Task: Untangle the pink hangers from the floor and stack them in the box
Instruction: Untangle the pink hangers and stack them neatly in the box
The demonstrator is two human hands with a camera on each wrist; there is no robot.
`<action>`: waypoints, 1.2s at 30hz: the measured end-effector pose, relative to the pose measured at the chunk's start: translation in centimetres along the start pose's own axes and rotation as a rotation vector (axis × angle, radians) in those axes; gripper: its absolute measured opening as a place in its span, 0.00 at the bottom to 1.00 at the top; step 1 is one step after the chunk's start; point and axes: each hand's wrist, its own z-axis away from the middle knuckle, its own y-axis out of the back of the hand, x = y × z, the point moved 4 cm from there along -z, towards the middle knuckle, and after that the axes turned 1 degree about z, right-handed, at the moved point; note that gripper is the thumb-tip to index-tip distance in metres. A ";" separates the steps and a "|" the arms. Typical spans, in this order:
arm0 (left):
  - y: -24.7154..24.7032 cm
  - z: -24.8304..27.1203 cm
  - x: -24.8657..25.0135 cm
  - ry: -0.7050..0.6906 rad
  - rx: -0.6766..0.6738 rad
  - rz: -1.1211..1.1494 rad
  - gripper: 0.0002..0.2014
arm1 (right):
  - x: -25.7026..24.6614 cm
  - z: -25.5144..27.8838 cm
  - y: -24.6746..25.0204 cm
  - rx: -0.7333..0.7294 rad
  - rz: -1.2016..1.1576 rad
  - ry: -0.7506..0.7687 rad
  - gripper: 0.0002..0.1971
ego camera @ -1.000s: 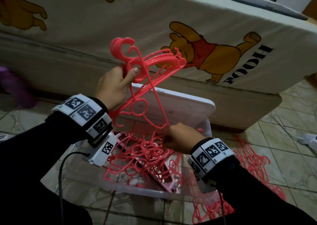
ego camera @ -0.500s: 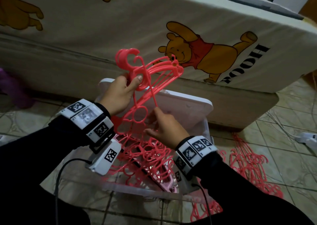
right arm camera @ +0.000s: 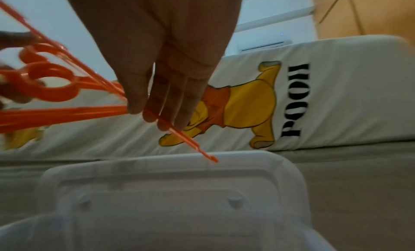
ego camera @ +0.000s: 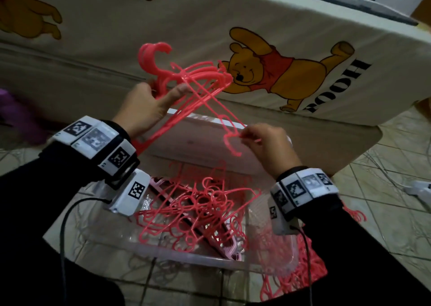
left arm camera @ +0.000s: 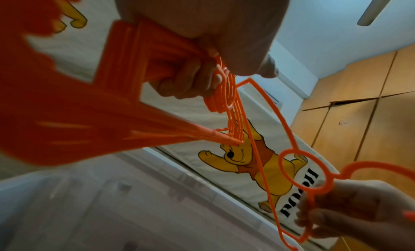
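My left hand (ego camera: 161, 98) grips a stacked bundle of pink hangers (ego camera: 198, 77) by their necks, hooks up, above the clear plastic box (ego camera: 163, 256). My right hand (ego camera: 249, 135) pinches a single pink hanger (ego camera: 231, 131) near its hook and ring and holds it out to the right of the bundle, one end still among the others. In the left wrist view my fingers (left arm camera: 191, 84) curl round the bundle (left arm camera: 116, 98), and the single hanger's ring (left arm camera: 303, 171) sits at my right hand (left arm camera: 350, 212). A tangled heap of hangers (ego camera: 200, 210) lies in the box.
The box's white lid (ego camera: 210, 128) leans against the bed base behind it. A bed with a cartoon-bear sheet (ego camera: 279, 37) fills the background. More pink hangers (ego camera: 303, 280) lie on the tiled floor at the box's right. Cables run from my wrist units.
My right hand rose from the heap in the box, took hold of one hanger at the bundle and drew it out to the right. My left hand lifted the bundle slightly.
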 end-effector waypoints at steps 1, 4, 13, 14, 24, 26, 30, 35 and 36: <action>0.3 -0.1 0.2 -0.012 0.021 -0.005 0.26 | 0.6 -0.1 0.7 0.037 -0.003 -0.014 0.04; 1.1 -0.4 0.3 -0.023 0.081 -0.091 0.30 | 2.5 -0.4 2.4 0.126 0.000 -0.085 0.06; -0.4 0.7 0.6 -0.142 -0.117 -0.291 0.31 | 2.3 0.0 2.4 -0.053 0.056 -0.063 0.07; -1.1 0.9 0.5 -0.140 -0.179 -0.331 0.33 | 1.4 0.2 1.6 -0.095 0.068 -0.038 0.07; -4.3 2.7 0.4 -0.202 -0.442 -0.483 0.22 | -2.6 0.1 -0.7 -0.036 0.023 0.086 0.05; -4.2 2.5 0.3 -0.239 -0.426 -0.543 0.21 | -2.2 -0.1 -0.7 0.010 -0.010 0.066 0.06; -3.8 2.2 0.2 -0.337 -0.347 -0.714 0.25 | 0.8 -0.5 -1.8 -0.117 0.106 -0.096 0.07; -3.4 1.9 0.1 -0.328 -0.290 -0.712 0.22 | 5.5 1.3 -6.3 -0.473 0.414 -0.313 0.10; -3.4 1.9 0.1 -0.327 -0.274 -0.699 0.19 | 6.1 1.9 -7.7 -0.555 0.422 -0.323 0.12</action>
